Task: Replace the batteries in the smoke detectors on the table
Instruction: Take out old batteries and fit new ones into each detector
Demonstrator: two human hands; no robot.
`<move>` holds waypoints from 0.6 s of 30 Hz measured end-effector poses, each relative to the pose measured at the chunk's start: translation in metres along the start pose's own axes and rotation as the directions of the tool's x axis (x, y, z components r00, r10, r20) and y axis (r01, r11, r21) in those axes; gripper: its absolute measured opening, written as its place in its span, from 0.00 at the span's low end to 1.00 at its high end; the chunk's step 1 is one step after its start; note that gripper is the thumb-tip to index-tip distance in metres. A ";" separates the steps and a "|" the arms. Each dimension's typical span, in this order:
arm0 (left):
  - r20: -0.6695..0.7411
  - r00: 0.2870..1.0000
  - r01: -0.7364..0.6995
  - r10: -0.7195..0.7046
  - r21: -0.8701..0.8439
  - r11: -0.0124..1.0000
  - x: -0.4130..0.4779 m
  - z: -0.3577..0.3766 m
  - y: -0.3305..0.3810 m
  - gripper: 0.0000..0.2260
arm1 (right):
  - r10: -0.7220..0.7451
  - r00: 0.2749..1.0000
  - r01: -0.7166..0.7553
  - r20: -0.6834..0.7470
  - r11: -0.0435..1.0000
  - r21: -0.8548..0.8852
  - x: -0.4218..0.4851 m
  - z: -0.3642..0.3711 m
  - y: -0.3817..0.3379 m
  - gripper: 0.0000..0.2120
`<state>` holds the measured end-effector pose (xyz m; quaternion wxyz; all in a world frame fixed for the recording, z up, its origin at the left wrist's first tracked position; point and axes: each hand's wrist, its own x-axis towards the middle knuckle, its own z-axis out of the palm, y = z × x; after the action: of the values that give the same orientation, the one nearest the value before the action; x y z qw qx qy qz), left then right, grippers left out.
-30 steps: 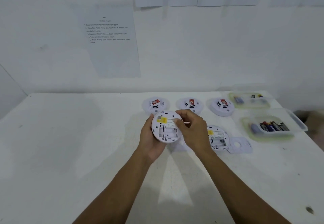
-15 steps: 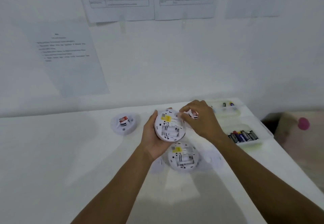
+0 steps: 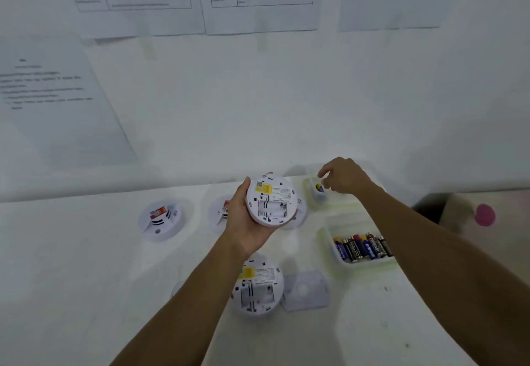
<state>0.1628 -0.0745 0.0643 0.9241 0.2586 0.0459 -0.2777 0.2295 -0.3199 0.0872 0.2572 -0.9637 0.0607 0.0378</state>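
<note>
My left hand [image 3: 243,222] grips a white smoke detector [image 3: 271,200] by its rim, above the table, with the back and its open battery bay facing me. My right hand [image 3: 344,179] hovers over the far clear tray [image 3: 311,198] at the wall, thumb and forefinger loosely curled and apart; I see nothing between them. A blue-yellow battery [image 3: 319,188] lies in that tray just under the fingertips. A nearer tray [image 3: 329,233] holds several batteries [image 3: 362,246]. A second detector [image 3: 258,288] lies back-up under my left forearm, with a loose cover [image 3: 305,291] beside it.
Upright on the white table [image 3: 86,279] stand one detector [image 3: 160,219] at the left and another [image 3: 222,210] half hidden by my left hand. A third [image 3: 299,212] peeks out behind the held one. Papers hang on the wall. The table's right edge runs past the trays.
My right hand left the held detector and moved right and back over the far tray. My left hand kept hold of the detector. The view swung to the right.
</note>
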 end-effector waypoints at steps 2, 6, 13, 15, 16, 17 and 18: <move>-0.006 1.000 -0.002 0.002 0.012 1.000 0.004 0.000 -0.002 0.21 | 0.019 0.999 -0.018 0.036 0.999 -0.043 0.011 0.004 0.002 0.11; -0.006 1.000 -0.006 0.006 0.000 1.000 0.009 -0.002 -0.004 0.21 | 0.032 0.992 -0.017 0.126 0.993 -0.119 0.022 0.010 0.008 0.13; -0.026 1.000 -0.016 0.016 -0.009 1.000 0.011 -0.001 -0.005 0.21 | 0.022 0.994 -0.025 0.106 0.999 0.033 0.023 0.009 0.012 0.06; -0.028 0.999 -0.016 0.016 -0.008 1.000 0.011 0.001 -0.005 0.22 | 0.025 0.997 -0.035 0.070 0.988 0.152 0.018 0.003 0.011 0.05; -0.027 1.000 -0.016 0.016 -0.007 1.000 0.012 0.002 -0.004 0.22 | 0.020 0.999 -0.031 0.051 0.972 0.233 0.014 -0.001 0.009 0.04; -0.028 0.999 -0.017 0.017 -0.007 1.000 0.012 0.003 -0.004 0.22 | 0.005 1.000 -0.013 0.024 0.949 0.315 0.009 -0.005 0.007 0.04; -0.031 0.999 -0.019 0.019 -0.010 1.000 0.012 0.003 -0.004 0.22 | -0.013 1.000 0.016 -0.012 0.920 0.392 0.002 -0.010 0.004 0.04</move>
<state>0.1704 -0.0845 0.0629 0.9271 0.2585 0.0591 -0.2648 0.2318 -0.3286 0.0932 0.4450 -0.8933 0.0611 0.0187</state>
